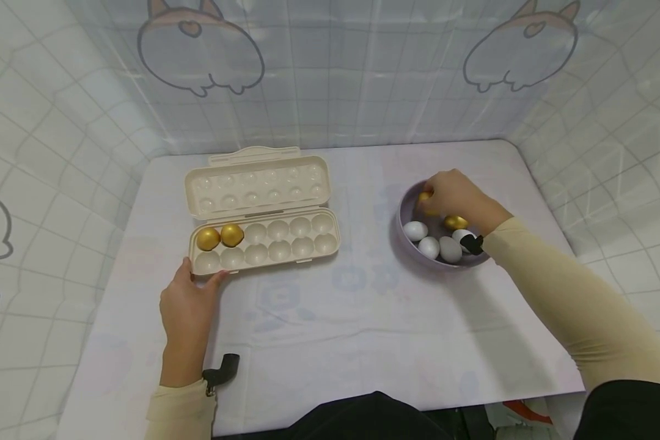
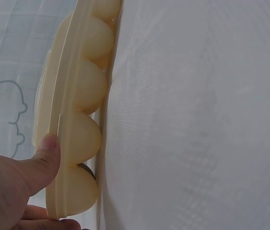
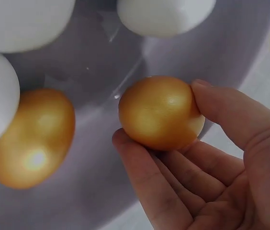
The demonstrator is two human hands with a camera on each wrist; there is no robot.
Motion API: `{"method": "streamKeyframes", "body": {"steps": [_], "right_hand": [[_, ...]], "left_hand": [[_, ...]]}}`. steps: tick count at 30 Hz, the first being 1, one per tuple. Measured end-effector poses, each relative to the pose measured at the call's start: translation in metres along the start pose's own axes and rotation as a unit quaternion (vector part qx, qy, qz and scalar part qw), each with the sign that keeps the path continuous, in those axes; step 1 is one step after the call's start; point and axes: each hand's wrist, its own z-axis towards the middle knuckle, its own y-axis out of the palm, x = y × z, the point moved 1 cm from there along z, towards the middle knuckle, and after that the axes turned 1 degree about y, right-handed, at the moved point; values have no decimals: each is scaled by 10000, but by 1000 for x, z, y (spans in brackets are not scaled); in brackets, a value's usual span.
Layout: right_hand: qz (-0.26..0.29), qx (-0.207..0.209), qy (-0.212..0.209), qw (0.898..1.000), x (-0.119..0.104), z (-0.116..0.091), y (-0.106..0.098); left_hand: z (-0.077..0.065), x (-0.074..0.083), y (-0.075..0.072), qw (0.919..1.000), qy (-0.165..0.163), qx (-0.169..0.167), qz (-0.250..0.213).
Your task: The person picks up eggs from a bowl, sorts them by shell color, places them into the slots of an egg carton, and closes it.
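Right wrist: your right hand (image 3: 250,167) pinches a shiny gold egg (image 3: 161,112) within the round purple bowl (image 3: 240,48), smooth white eggs (image 3: 166,14) near its fingers. Your left hand (image 1: 189,305) grips the cream plastic egg carton (image 1: 278,249), two gold eggs (image 1: 208,239) just ahead of it.

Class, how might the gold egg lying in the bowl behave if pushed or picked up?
Being rounded, the gold egg would probably roll, though the raised side of the bowl should contain it. Its shine suggests a smooth surface, perhaps slippery. Its weight can't be judged.
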Motion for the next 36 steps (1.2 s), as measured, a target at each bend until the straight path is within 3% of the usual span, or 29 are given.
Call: {"method": "streamKeyframes", "body": {"steps": [19, 36], "right_hand": [[138, 163, -8, 9998, -12, 2, -17], [386, 369, -218, 9983, -32, 5, -24]], "left_hand": [[-1, -4, -1, 9998, 110, 169, -40], [0, -4, 1, 9999, 81, 100, -68]]}}
